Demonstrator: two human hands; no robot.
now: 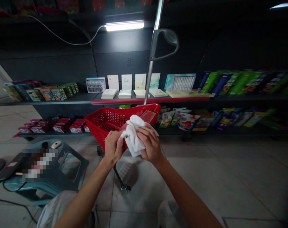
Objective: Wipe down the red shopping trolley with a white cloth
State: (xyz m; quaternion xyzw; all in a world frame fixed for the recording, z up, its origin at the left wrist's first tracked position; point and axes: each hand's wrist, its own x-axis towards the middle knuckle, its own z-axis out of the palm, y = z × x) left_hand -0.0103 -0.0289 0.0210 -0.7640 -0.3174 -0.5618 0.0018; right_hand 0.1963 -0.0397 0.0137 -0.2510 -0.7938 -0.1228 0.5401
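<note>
Bunched in my right hand is a white cloth, with the fingers curled over it. It lies against the upper edge of a red plastic shopping cart basket with slotted walls. My left hand is closed at the basket's near rim, thumb on the outer side, its fingertips touching a corner of the cloth. Part of the near rim is hidden behind both hands. From the basket's back end rises a metal pole with a grey loop handle. A caster wheel shows below.
Behind the cart runs a dark shelf with a red front edge, holding booklets and boxes. Snack bags sit on the lower shelf. A blue-green plastic stool bearing devices and cables stands at left. Grey tiles cover the floor.
</note>
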